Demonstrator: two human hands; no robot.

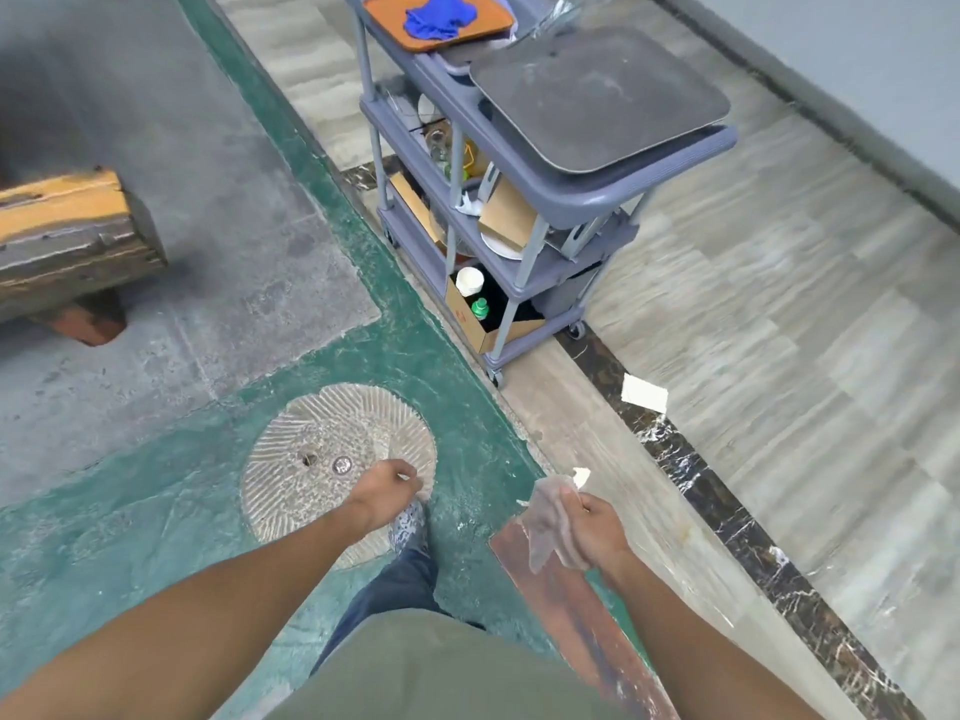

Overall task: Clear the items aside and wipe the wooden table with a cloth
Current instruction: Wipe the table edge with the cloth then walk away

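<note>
The person stands on a green and grey floor beside a grey three-tier cart (519, 148), looking down at both arms. The right hand (597, 527) is curled around a pale, thin cloth (550, 527), which hangs from the fingers and drapes down over the wrist side; a small white scrap (581, 476) pokes out just above the fist, though whether it belongs to the cloth cannot be told. The left hand (384, 485) hangs over a round ribbed stone disc (332, 459) set in the floor, its fingers loosely curled; something tiny and pale seems to sit at the fingertips, but it is too small to say whether anything is pinched. A thick wooden surface (67, 241) with a rough bark edge lies well apart, at the far left, away from both hands. On the cart's top shelf sit a dark grey tray (597, 96) and an orange tray (436, 13) carrying a crumpled blue cloth (439, 15). A white piece of paper (644, 393) lies on the floor near the cart.
</note>
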